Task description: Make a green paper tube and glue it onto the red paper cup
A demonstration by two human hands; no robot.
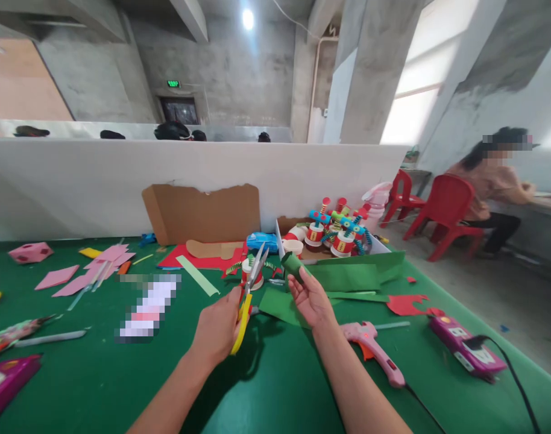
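Note:
My left hand (217,320) is closed around the yellow handles of a pair of scissors (243,322). The blades point up and away from me, slightly apart at the tips. In my right hand (312,296) a small tube of rolled green paper (292,263) is pinched between thumb and fingers. The scissors and the tube are apart. Behind the blades, partly hidden, stands a small paper-cup figure (252,276) with striped green arms. Green paper sheets (348,277) lie beneath and beyond my right hand.
A pink glue gun (379,352) with a cord lies right, near a purple box (465,346). Finished-looking cup figures (343,235) crowd a box at the back. Pink paper pieces (92,271) lie left. Brown cardboard (203,214) leans on the white partition (76,187). A person sits far right.

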